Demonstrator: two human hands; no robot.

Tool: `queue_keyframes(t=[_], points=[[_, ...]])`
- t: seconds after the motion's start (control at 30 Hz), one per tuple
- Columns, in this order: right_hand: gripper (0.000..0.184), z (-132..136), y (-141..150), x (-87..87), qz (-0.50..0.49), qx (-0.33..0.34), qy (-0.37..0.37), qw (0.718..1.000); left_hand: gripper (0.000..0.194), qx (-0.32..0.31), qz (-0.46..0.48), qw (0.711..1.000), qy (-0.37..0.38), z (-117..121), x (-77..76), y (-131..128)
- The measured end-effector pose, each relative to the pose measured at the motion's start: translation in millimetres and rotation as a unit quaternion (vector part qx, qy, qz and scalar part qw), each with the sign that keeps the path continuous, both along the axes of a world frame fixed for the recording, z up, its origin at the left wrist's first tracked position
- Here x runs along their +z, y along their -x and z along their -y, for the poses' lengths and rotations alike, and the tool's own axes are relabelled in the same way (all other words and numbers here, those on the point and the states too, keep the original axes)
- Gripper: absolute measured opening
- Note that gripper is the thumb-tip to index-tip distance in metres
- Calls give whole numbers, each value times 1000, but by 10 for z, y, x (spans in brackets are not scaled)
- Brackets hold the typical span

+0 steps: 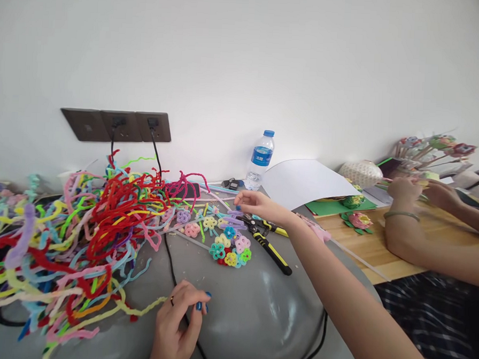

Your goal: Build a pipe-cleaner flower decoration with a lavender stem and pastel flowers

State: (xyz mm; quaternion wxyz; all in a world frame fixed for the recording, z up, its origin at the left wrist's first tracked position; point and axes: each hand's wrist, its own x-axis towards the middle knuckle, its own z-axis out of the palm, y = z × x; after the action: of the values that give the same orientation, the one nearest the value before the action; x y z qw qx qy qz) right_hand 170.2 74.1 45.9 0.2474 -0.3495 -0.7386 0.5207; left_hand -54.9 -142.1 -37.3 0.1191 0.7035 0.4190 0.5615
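Observation:
My left hand (179, 322) is low in the middle, its fingers curled in against the thumb. Whatever the pinch may hold is too small to make out. Farther forward, my right hand (258, 205) hangs over the craft pieces with bent fingers slightly apart and nothing visible in them. Beneath its wrist lie black-and-yellow wire pliers (271, 252). A cluster of pipe-cleaner flowers (231, 246) rests left of the pliers. Loose pipe-cleaner flowers, a yellow one (210, 222) among them, and short lilac pipe-cleaner pieces (235, 220) lie near my right fingertips.
A large tangle of pipe cleaners (121, 216) covers the left of the grey table (252, 314). A black cable (170, 256) crosses it. Behind stand a water bottle (260, 158) and white paper (309, 180). At right, another person's hands (405, 191) work over a wooden table (374, 251).

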Motion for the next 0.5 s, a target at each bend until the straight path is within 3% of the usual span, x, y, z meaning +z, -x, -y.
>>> queue_keyframes(t=[0.2, 0.5], points=[[22, 115, -45, 190, -36, 7, -26, 999, 25, -2, 6, 1000, 0, 7, 8, -4], [10, 395, -110, 453, -55, 0, -69, 996, 26, -5, 12, 1000, 0, 5, 21, -11]])
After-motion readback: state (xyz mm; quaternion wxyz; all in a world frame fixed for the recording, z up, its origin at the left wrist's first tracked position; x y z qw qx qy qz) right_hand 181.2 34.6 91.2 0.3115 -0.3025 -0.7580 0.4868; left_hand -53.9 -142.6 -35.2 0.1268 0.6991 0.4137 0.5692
